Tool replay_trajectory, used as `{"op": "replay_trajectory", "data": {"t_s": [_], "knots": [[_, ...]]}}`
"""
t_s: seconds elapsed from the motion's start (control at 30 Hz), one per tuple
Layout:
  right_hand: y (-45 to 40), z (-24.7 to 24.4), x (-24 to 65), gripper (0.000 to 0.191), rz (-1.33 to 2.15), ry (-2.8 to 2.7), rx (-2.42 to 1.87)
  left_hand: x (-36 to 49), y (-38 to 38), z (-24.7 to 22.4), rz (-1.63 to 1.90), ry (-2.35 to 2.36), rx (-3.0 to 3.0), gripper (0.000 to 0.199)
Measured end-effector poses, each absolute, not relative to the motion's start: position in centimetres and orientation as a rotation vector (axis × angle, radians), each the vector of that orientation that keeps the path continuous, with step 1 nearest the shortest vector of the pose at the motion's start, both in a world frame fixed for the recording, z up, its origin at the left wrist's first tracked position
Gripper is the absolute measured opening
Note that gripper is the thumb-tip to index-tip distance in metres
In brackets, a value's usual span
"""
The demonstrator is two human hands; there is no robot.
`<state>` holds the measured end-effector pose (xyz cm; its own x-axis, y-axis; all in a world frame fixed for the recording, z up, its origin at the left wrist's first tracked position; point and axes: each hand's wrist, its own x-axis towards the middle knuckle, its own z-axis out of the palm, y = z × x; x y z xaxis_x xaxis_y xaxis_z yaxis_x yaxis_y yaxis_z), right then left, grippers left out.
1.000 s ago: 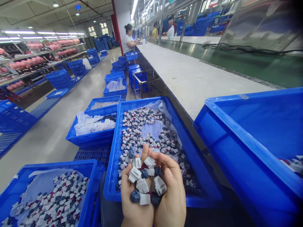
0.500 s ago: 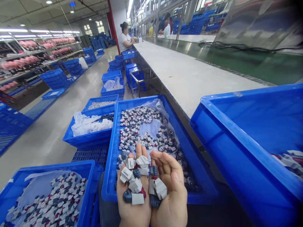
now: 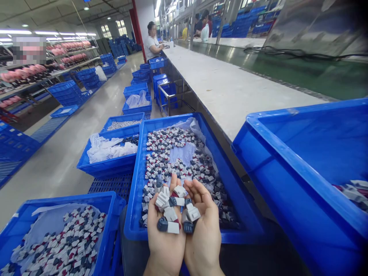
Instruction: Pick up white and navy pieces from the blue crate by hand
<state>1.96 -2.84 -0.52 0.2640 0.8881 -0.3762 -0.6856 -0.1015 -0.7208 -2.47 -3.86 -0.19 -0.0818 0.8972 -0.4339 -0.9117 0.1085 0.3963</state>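
My left hand [image 3: 165, 241] and my right hand [image 3: 202, 237] are cupped side by side, palms up, over the near rim of a blue crate [image 3: 135, 199]. Together they hold a heap of small plastic parts [image 3: 172, 209], white, dark blue and dark red. The crate under them is lined with clear plastic film and holds several more of the same parts [image 3: 178, 153], spread around a bare patch of film in the middle.
A second blue crate [image 3: 113, 214] with like parts sits at the lower left. A large blue crate [image 3: 290, 153] stands on the right, on a long white workbench [image 3: 224, 88]. More crates line the floor. People work at the bench's far end [image 3: 151, 40].
Both cupped hands have drawn slightly lower and nearer to me with the heap of parts. The view has shifted a little.
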Motion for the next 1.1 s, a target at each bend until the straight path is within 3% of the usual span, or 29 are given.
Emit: {"op": "replay_trajectory", "data": {"t_s": [0.3, 0.47, 0.8, 1.1], "knots": [[-3.1, 0.0, 2.0, 0.042, 1.463, -0.367, -0.926, -2.8, -3.8, -1.5, 1.477, 0.376, -0.371, 0.041], [-2.8, -0.5, 2.6, 0.039, 1.471, -0.689, -0.971, -3.2, -3.9, -1.8, 1.505, 0.403, -0.381, 0.046], [-0.5, -2.0, 7.5, 0.032, 1.146, -1.693, -1.059, -4.0, -4.0, -2.1, 1.545, 0.323, -0.325, 0.047], [-0.2, -1.7, 7.5, 0.023, 0.933, -1.877, -1.02, -4.4, -3.8, -1.5, 1.523, 0.353, -0.459, 0.042]]}}
